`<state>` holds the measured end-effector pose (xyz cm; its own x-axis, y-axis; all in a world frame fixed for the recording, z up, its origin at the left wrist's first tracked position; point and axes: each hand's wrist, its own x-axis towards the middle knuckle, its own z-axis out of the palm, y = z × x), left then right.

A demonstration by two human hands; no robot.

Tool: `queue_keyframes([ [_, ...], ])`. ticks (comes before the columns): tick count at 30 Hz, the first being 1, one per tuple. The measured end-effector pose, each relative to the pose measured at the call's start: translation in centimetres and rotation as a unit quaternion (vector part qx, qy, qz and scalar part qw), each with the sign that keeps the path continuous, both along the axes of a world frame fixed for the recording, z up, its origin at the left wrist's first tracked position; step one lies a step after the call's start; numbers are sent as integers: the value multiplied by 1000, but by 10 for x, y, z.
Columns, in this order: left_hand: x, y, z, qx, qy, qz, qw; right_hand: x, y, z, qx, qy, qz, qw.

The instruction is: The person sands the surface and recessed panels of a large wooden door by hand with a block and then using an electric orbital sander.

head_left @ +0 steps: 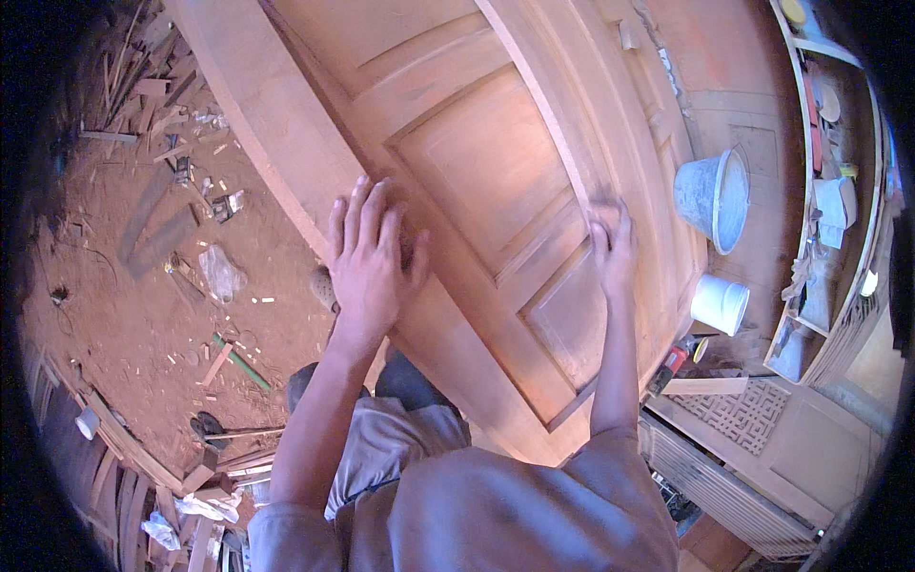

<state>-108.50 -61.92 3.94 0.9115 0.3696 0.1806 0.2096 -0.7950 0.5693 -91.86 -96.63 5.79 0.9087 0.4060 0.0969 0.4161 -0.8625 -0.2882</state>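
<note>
A reddish-brown wooden panel door (477,143) with recessed panels lies tilted in front of me. On its left-hand frame member rests my left hand (367,253), fingers stretched forward and slightly apart; a dark patch under the palm is too shaded to make out. My right hand (613,253) is at the door's right edge, with its fingers curled together. Something brownish and blurred shows at those fingertips, and I cannot tell whether it is a separate piece or part of the edge.
More panelled wood stands just right of the door. Beyond it are a grey bucket (701,200), a white bucket (721,303), a red power tool (672,362) and a cluttered shelf (796,191). Wood scraps (157,105) and a green stick (246,364) litter the earthen floor at left. A carved lattice panel (748,415) lies lower right.
</note>
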Motion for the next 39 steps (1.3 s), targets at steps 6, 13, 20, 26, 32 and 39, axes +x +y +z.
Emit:
queue_keyframes([
  [6,1,-3,3,-12,10,0,1000,10,10,4,39,40,-42,998],
  [13,3,-1,4,6,-2,4,1000,17,49,0,-35,-29,-27,999],
  [20,6,-3,7,-1,4,-5,1000,25,46,-8,-12,-46,9,999],
  [26,2,-1,5,0,11,-12,1000,43,80,-3,27,16,18,999],
  [32,6,2,8,0,21,-28,999,25,51,5,11,44,-37,998],
  [39,0,20,11,13,65,-83,994,68,114,3,36,65,-8,997],
])
